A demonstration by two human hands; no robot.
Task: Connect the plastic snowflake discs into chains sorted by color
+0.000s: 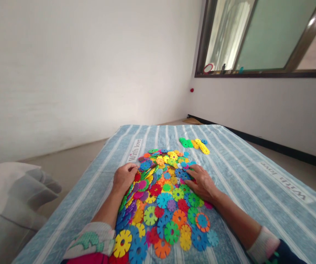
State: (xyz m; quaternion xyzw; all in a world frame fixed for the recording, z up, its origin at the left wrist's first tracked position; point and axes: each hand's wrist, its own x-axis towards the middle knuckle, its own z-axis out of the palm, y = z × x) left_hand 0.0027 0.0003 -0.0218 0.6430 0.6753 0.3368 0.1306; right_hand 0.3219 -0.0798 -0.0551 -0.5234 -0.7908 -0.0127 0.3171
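Observation:
A large heap of colourful plastic snowflake discs (171, 205), notched around their rims and with a hole in the middle, spreads over the striped cloth. My left hand (124, 178) is at the heap's left edge with its fingers curled in; what they hold, if anything, is hidden. Beside it, many discs lean on one another in a slanting overlapped band (140, 187). On the heap's right side rests my right hand (202, 181), its fingers apart and touching blue discs (182, 174).
Farther back on the table's blue-and-white cloth (158, 137) lie a green cluster of discs (185, 142) and a yellow row (202, 146). A grey-white draped object (11, 205) stands at the left. White walls and a window (268, 36) are beyond the table.

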